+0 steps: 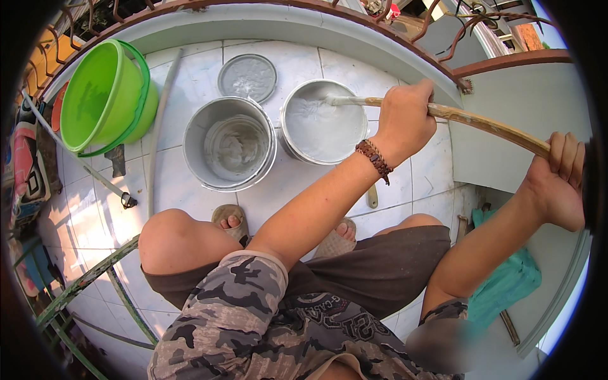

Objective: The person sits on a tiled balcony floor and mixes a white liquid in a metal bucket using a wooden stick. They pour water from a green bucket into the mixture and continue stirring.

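Note:
A long wooden stick (pixel 491 128) slants down to the left, its pale coated end dipped in a bucket of light grey paint (pixel 324 130). My left hand (pixel 407 117), with a braided bracelet at the wrist, is closed round the stick just right of that bucket. Farther up, my right hand (pixel 557 180) grips the stick near its upper end at the right edge. Beside the paint bucket stands a second grey bucket (pixel 196 149), its inside smeared with grey residue. A round lid (pixel 247 76) coated in grey lies behind the two buckets.
A bright green basin (pixel 111 95) stands at the far left. A thin grey pole (pixel 163 126) lies on the white tiled floor. A green metal frame (pixel 88 285) is at lower left. Teal cloth (pixel 513 278) lies at right, and a low wall with a railing (pixel 304 25) curves behind.

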Demonstrator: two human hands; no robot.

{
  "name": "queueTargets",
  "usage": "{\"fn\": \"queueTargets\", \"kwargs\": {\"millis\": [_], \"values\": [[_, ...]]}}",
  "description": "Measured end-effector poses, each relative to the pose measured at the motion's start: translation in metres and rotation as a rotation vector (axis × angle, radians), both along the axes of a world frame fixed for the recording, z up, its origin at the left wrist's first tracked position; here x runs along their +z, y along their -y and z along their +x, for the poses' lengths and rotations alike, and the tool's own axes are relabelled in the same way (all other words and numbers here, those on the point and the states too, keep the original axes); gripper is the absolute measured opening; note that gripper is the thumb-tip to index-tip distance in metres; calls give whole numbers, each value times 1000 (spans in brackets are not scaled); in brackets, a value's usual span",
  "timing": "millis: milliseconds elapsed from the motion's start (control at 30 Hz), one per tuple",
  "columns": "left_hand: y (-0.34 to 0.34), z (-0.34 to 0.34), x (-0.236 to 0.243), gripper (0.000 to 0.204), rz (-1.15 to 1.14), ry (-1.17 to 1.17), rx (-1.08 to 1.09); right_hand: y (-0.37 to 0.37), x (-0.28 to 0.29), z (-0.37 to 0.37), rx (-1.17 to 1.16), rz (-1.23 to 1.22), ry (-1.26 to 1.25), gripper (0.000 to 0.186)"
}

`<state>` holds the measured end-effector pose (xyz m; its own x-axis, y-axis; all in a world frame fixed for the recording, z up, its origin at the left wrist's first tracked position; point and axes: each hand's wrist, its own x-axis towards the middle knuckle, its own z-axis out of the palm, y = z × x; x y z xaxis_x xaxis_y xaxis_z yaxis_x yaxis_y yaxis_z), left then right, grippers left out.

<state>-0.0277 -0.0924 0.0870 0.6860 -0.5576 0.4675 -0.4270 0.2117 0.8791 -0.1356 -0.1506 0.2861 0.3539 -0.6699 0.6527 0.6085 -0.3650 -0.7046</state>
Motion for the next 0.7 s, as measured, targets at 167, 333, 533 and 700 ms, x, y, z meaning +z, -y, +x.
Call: {"fn": "queueTargets", "kwargs": {"millis": [167,333,533,700], "values": [[2,-7,-31,16,104,-154,-92,-27,-20,37,-107,62,-142,33],[-12,-24,-28,12,272,-174,-200,-11,-20,40,-328,134,-271,42],[-14,-21,-28,13,425,-68,-197,43,-36,16,-383,273,-269,58],[-9,-21,0,9,225,-30,-96,60,-20,-20,-342,275,-25,51]]}}
